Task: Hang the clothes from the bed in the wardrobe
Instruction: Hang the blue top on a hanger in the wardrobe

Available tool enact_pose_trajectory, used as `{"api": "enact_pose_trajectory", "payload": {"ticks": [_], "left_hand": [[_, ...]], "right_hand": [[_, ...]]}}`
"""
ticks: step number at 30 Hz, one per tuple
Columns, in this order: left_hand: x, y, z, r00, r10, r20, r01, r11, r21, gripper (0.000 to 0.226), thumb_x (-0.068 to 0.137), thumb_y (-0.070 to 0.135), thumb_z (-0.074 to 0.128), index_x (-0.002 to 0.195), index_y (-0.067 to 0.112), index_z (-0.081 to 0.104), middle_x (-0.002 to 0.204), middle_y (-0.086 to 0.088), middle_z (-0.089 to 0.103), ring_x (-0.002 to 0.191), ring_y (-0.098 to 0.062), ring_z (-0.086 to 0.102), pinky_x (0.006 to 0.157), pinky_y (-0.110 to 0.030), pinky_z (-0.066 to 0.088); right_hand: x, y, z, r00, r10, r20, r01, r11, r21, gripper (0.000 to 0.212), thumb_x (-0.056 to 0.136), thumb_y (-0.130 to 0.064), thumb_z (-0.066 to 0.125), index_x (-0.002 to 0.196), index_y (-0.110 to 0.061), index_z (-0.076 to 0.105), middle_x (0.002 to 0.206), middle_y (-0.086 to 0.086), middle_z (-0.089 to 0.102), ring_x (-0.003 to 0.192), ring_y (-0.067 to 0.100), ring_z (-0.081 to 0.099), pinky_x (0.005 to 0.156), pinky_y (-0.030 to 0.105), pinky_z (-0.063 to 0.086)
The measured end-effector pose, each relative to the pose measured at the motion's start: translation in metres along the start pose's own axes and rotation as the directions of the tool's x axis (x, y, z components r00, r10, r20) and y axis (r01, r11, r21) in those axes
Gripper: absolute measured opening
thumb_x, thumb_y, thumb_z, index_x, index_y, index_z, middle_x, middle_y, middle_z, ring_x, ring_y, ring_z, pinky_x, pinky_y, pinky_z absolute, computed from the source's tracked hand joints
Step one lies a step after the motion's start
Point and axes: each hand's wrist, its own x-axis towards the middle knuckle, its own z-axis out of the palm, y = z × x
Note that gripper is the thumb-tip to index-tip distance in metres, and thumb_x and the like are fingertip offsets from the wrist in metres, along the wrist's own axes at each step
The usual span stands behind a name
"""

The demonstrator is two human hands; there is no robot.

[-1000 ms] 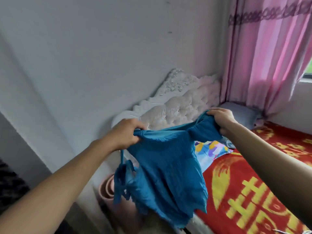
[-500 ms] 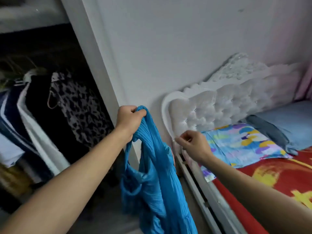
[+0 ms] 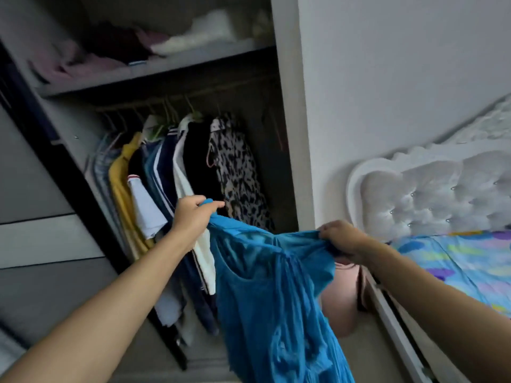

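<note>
One blue garment point(image 3: 271, 286) hangs stretched between two hands, directly in front of the open wardrobe point(image 3: 287, 134), its lower part drooping. It looks thin, soft and light, likely to slump and slide, so the shoulder seams seem the best hold while a hanger goes in. The left hand point(image 3: 190, 217) curls its fingers point(image 3: 213, 209) round one top corner, close to the wardrobe's hung clothes point(image 3: 193, 167). The right hand point(image 3: 343, 239) bunches the other corner. Inside the wardrobe are roughly nine hung pieces and one shelf point(image 3: 166, 70) above them. Right of the wardrobe stand one pink bin point(image 3: 340, 299) and one headboard point(image 3: 431, 194).
</note>
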Motion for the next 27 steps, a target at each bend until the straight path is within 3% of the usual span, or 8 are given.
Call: {"api": "enact_pose_trajectory", "payload": {"ticks": [2, 7, 12, 14, 16, 20, 24, 27], "left_hand": [[0.011, -0.016, -0.028, 1.0, -0.019, 0.008, 0.02, 0.991, -0.134, 0.026, 0.077, 0.001, 0.056, 0.062, 0.011, 0.037, 0.066, -0.013, 0.048, 0.064, -0.028, 0.066, 0.058, -0.03, 0.039], [0.03, -0.043, -0.073, 0.982, 0.169, 0.089, -0.166, 0.985, -0.038, 0.034, 0.087, 0.014, 0.062, 0.062, 0.011, 0.039, 0.059, -0.004, 0.024, 0.055, -0.017, 0.03, 0.053, -0.032, 0.02], [0.044, -0.065, -0.096, 0.872, 0.257, 0.417, -0.341, 0.93, 0.139, 0.048, 0.065, 0.059, 0.079, 0.083, 0.026, 0.048, 0.08, 0.009, 0.05, 0.072, -0.007, 0.049, 0.063, -0.026, 0.04], [0.057, -0.075, -0.097, 0.856, 0.24, 0.457, -0.403, 0.864, 0.302, 0.044, 0.06, 0.055, 0.081, 0.084, 0.032, 0.052, 0.084, 0.006, 0.058, 0.077, -0.015, 0.056, 0.067, -0.033, 0.045], [0.07, -0.085, -0.096, 0.864, 0.298, 0.406, -0.463, 0.788, 0.406, 0.034, 0.07, 0.04, 0.078, 0.069, 0.019, 0.052, 0.063, 0.004, 0.051, 0.06, -0.018, 0.05, 0.055, -0.034, 0.037], [0.1, -0.098, -0.092, 0.925, 0.256, 0.281, -0.329, 0.91, 0.252, 0.051, 0.086, 0.036, 0.069, 0.056, 0.004, 0.044, 0.051, -0.003, 0.034, 0.046, -0.014, 0.036, 0.047, -0.025, 0.024], [0.14, -0.1, -0.079, 0.977, 0.038, 0.211, -0.029, 0.999, -0.045, 0.067, 0.077, 0.054, 0.067, 0.076, -0.011, 0.052, 0.066, -0.008, 0.05, 0.06, -0.022, 0.049, 0.06, -0.03, 0.036], [0.175, -0.092, -0.063, 0.986, -0.025, 0.168, 0.052, 0.986, -0.157, 0.059, 0.079, 0.043, 0.069, 0.085, -0.014, 0.056, 0.075, -0.025, 0.062, 0.069, -0.033, 0.06, 0.065, -0.034, 0.042]], "right_hand": [[0.01, -0.028, 0.016, 1.0, -0.021, 0.018, 0.018, 0.987, 0.16, 0.02, 0.084, 0.0, 0.051, 0.083, -0.005, 0.071, 0.079, 0.016, 0.06, 0.067, 0.026, 0.056, 0.054, 0.026, 0.048], [0.02, -0.095, 0.068, 0.993, -0.111, 0.027, 0.096, 0.937, 0.335, 0.025, 0.092, -0.001, 0.049, 0.09, -0.006, 0.073, 0.091, 0.017, 0.071, 0.074, 0.024, 0.068, 0.058, 0.025, 0.055], [0.033, -0.131, 0.096, 0.977, -0.177, -0.116, 0.191, 0.973, 0.126, 0.022, 0.093, -0.005, 0.052, 0.088, -0.008, 0.074, 0.088, 0.014, 0.07, 0.078, 0.025, 0.067, 0.062, 0.026, 0.055], [0.045, -0.138, 0.099, 0.953, -0.25, -0.17, 0.25, 0.968, -0.023, 0.025, 0.093, -0.006, 0.052, 0.081, -0.013, 0.073, 0.087, 0.01, 0.068, 0.083, 0.024, 0.064, 0.07, 0.029, 0.053], [0.058, -0.141, 0.099, 0.92, -0.351, -0.173, 0.28, 0.899, -0.337, 0.024, 0.094, -0.01, 0.05, 0.085, -0.018, 0.071, 0.091, 0.003, 0.066, 0.085, 0.02, 0.062, 0.072, 0.03, 0.052], [0.09, -0.142, 0.099, 0.902, -0.412, -0.126, 0.27, 0.768, -0.58, 0.02, 0.094, -0.013, 0.051, 0.095, -0.018, 0.07, 0.098, 0.004, 0.065, 0.087, 0.02, 0.062, 0.072, 0.034, 0.054], [0.134, -0.146, 0.101, 0.961, -0.266, -0.073, 0.246, 0.947, -0.208, 0.023, 0.096, -0.007, 0.05, 0.086, -0.014, 0.071, 0.094, 0.008, 0.067, 0.083, 0.019, 0.064, 0.06, 0.024, 0.05], [0.162, -0.152, 0.098, 0.965, -0.261, -0.034, 0.254, 0.958, -0.133, 0.022, 0.096, -0.006, 0.051, 0.089, -0.012, 0.071, 0.091, 0.007, 0.067, 0.08, 0.017, 0.064, 0.054, 0.02, 0.049]]}}
